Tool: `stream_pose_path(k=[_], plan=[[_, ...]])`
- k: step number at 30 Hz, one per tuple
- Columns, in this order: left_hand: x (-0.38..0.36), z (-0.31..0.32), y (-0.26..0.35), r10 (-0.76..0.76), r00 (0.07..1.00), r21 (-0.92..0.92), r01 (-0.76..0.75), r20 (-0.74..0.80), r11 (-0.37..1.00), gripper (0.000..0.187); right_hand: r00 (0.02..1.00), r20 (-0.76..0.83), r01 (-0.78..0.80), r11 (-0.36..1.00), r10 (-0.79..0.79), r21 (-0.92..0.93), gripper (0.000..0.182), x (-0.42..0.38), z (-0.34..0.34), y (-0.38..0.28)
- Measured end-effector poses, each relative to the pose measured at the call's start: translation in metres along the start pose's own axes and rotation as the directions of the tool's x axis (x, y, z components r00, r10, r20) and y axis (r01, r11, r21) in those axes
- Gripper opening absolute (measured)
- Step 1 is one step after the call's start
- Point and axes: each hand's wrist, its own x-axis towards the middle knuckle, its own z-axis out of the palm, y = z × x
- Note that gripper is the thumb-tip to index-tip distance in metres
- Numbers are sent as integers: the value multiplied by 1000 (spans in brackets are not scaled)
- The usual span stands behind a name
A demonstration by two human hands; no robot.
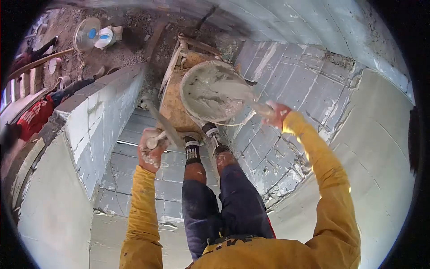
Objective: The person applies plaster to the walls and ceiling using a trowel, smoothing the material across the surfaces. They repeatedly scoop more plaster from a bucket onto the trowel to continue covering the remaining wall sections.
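Note:
My left hand (151, 150) is wrapped round the handle of a plastering trowel (163, 121), its long flat blade seen nearly edge-on. My right hand (278, 115) grips a second trowel (237, 91) by its handle. That trowel's pale, smeared blade reaches over the rim of a round bucket (210, 120) and rests in or just above the wet grey plaster (199, 92). The bucket stands on a stained wooden platform (172, 107) in front of my feet. Plaster smears cover both hands.
Grey block walls (286, 85) enclose me, with smooth plastered areas (380, 134) low on the right. Beyond a low wall (103, 107) on the left is a person in a red top (36, 117). A fan (87, 34) stands on the dirt ground at upper left.

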Motion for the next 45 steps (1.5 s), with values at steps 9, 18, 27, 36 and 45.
stream_pose_path(k=[9, 18, 27, 36, 45], plan=[[-32, 15, -8, 204, 966, 147, -181, -161, 972, 20, 980, 64, 168, 607, -190, -776, 63, 173, -144, -81], [-58, -1, -31, -347, 930, -445, 262, -119, 856, 28, 965, -192, 93, 916, -179, -390, 47, 115, -159, 7], [6, 16, 4, -696, 717, -994, 98, 32, 55, 46, 992, -88, -80, 984, 95, 161, 37, 55, -37, 134], [56, 25, -36, -699, 695, -957, 54, -168, 283, 46, 958, -272, 117, 989, -87, 96, 39, -87, 66, -41], [50, 45, -51, -693, 712, -898, 225, -113, 378, 45, 915, -49, 394, 913, -401, -106, 31, -76, 49, -60]])
